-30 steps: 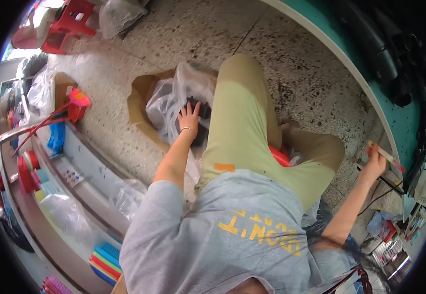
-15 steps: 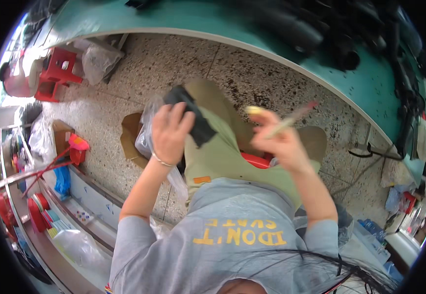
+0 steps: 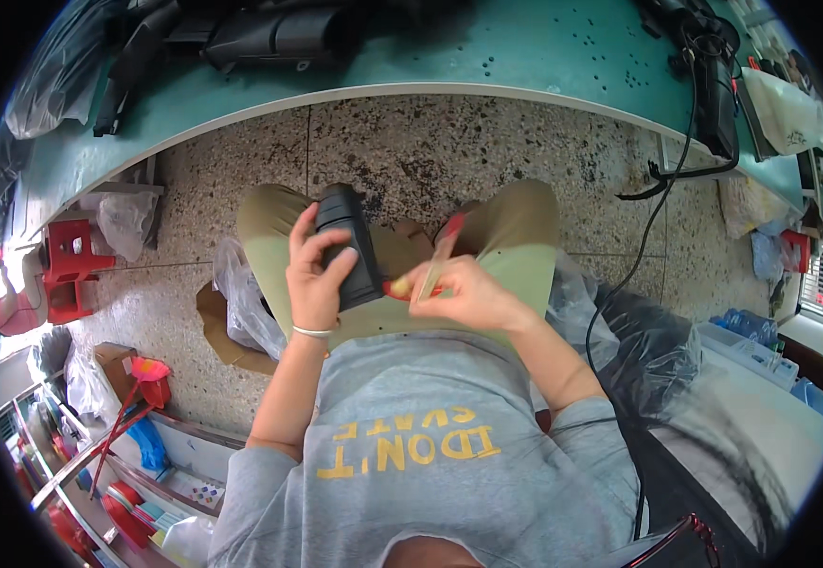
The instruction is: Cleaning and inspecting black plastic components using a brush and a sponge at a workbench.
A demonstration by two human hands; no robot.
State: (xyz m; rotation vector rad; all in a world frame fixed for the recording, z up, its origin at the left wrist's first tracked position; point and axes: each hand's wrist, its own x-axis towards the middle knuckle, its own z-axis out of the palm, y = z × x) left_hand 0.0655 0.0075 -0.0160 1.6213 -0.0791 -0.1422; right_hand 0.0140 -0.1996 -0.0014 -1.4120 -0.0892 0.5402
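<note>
My left hand [image 3: 315, 275] is closed round a black ribbed plastic piece [image 3: 355, 256], held tilted above my lap with the thumb across its face. Just to its right, my right hand [image 3: 473, 298] grips a slim pale stick-shaped tool [image 3: 438, 260] with a red end pointing up and away. Its lower end is hidden by my fingers, so I cannot tell what tip it has. Something yellowish [image 3: 400, 286], perhaps a cover on a fingertip, shows at the front of the right hand, close beside the black piece's right edge.
Ahead runs a green-topped table [image 3: 411, 66] with black plastic parts [image 3: 279, 36] on it. A black cable [image 3: 644, 241] hangs at the right. Plastic bags [image 3: 246, 303] and a cardboard box [image 3: 217, 331] stand left of my legs. Red stools [image 3: 75, 270] and another person [image 3: 9, 293] are farther left.
My view has swung right. The right hand has come closer to the left one, bringing the pale tool beside the black piece. The left hand still holds that piece, now turned more upright.
</note>
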